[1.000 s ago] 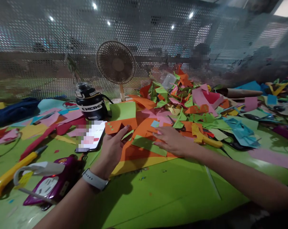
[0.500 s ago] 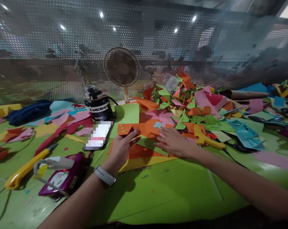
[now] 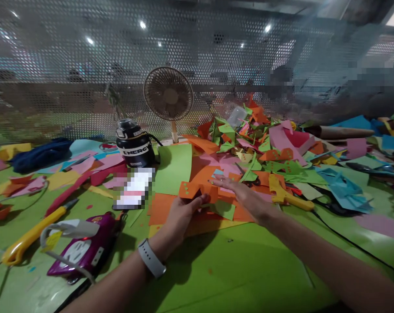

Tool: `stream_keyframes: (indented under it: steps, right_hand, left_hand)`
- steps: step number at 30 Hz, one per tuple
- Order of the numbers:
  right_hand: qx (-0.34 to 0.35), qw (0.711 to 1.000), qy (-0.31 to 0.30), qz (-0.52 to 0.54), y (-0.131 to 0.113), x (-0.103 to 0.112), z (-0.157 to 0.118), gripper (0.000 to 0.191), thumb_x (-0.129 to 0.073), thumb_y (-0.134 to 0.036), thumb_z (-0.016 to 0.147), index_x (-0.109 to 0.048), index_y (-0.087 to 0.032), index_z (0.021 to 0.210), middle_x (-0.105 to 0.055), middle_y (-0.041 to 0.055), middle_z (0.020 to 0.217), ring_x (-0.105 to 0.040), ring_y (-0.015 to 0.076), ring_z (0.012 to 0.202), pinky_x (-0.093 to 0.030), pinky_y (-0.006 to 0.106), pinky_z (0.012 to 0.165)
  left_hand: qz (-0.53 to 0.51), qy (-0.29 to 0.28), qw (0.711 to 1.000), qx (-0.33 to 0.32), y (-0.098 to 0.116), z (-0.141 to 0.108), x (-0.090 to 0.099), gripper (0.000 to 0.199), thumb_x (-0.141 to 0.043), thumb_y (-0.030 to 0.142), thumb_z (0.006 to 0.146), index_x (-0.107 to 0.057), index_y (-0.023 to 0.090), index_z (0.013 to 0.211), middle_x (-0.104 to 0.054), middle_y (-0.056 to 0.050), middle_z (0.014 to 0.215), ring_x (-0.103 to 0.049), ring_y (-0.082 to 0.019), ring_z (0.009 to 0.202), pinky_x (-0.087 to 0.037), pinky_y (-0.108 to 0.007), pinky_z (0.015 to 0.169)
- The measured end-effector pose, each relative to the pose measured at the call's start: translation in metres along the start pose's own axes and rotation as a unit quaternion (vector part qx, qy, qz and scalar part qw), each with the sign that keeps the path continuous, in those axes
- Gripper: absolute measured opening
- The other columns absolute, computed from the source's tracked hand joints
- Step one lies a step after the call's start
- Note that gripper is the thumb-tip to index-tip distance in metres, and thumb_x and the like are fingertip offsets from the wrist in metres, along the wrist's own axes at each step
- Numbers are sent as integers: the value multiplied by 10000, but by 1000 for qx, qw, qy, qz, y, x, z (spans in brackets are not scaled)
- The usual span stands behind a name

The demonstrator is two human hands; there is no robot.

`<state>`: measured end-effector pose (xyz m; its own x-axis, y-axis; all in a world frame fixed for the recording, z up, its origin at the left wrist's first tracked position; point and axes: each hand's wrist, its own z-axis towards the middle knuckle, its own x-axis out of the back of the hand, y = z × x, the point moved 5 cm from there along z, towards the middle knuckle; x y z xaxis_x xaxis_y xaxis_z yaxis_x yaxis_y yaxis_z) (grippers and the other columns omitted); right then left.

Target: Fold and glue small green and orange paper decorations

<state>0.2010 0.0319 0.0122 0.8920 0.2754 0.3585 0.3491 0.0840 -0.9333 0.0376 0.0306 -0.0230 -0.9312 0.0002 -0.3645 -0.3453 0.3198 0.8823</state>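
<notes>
Near the middle of the table, my left hand (image 3: 183,216) pinches a folded orange paper piece (image 3: 189,190) with small green marks. My right hand (image 3: 241,192) has its fingers stretched out over the paper scraps, next to a small light blue piece (image 3: 217,172). Nothing shows in its grip. Orange sheets (image 3: 162,208) and a green scrap (image 3: 225,210) lie beneath and between the hands. A yellow glue gun (image 3: 290,198) rests to the right of my right hand.
A black bottle (image 3: 135,150), a phone (image 3: 135,188) and a fan (image 3: 168,93) stand or lie ahead. At left are a purple power strip (image 3: 82,250) and a yellow-handled tool (image 3: 37,232). A heap of coloured paper (image 3: 245,130) fills the back right.
My left hand has moved right with the orange piece, which is now raised and closer to my right hand. My right hand has shifted slightly, fingers still extended. The view has shifted a little.
</notes>
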Motion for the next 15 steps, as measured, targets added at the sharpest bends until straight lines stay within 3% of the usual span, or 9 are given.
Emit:
stream_keyframes:
  steps: [5,9,15]
  right_hand:
    - [11,999,-4,-49,-7,-8,-5,479,-309,-550,958,-562,-336,1303,-312,-16,1537,-253,244,1424,-198,536,1154]
    - [22,996,-2,-90,-6,-10,-5,460,-306,-515,973,-530,-336,1333,-330,-1,1528,-294,254,1407,-293,531,1128]
    - [59,994,21,-84,-5,-13,-6,493,-348,-568,945,-522,-331,1341,-387,27,1498,-314,261,1397,-249,561,1138]
  left_hand:
    - [35,-26,999,-15,-1,-3,-3,180,-813,257,636,-722,160,757,-721,-74,687,-610,-155,572,-491,-281,588]
    - [53,-15,998,-33,3,-7,-4,131,-797,256,655,-719,169,714,-684,-51,597,-567,-147,514,-439,-268,533]
    - [47,-30,997,-49,5,-8,-7,185,-816,268,617,-736,180,759,-698,-53,622,-607,-175,561,-467,-277,538]
